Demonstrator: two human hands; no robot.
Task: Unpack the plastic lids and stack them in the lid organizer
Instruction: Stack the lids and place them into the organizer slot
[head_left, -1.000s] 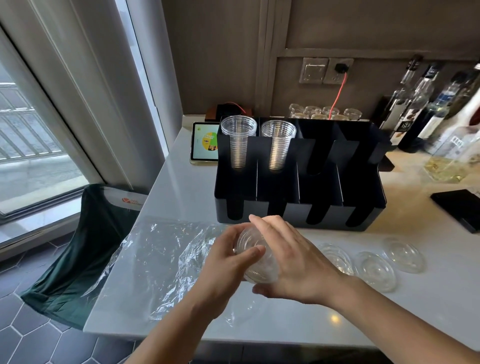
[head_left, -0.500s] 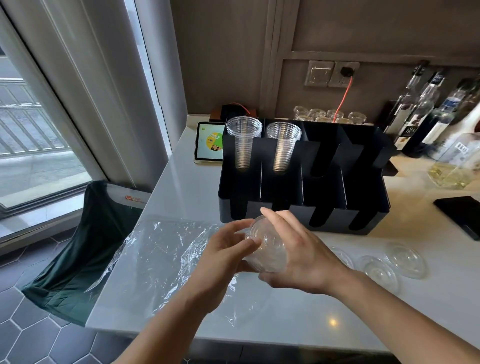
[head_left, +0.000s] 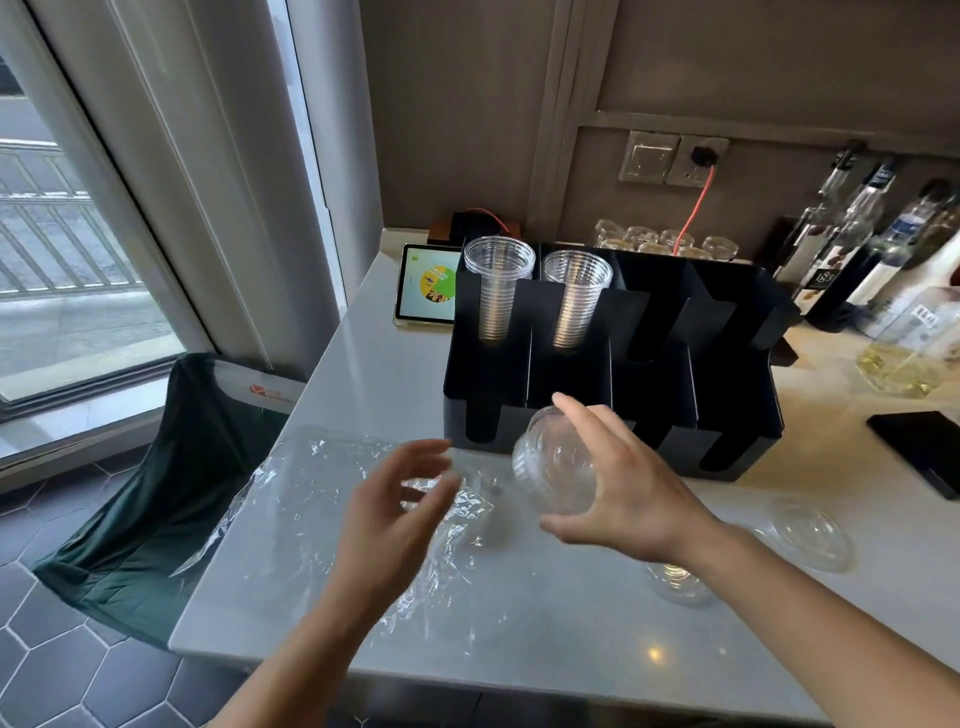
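Right hand (head_left: 631, 486) grips the lid stack (head_left: 556, 467), seemingly tilted toward the organizer (head_left: 737, 384); left hand (head_left: 387, 512) open, empty.

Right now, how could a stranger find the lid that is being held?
Start at the black lid organizer on the white counter. Just before its front wall, the right hand grips a clear domed lid, tilted. The other lid lies flat on the counter, untouched.

One head-worn view only, wide-angle, looking forward and down from close above the near edge of the desk (head_left: 545, 623). It faces the black lid organizer (head_left: 613, 395) and the wall behind, with a window (head_left: 67, 249) at left and both forearms entering from below.
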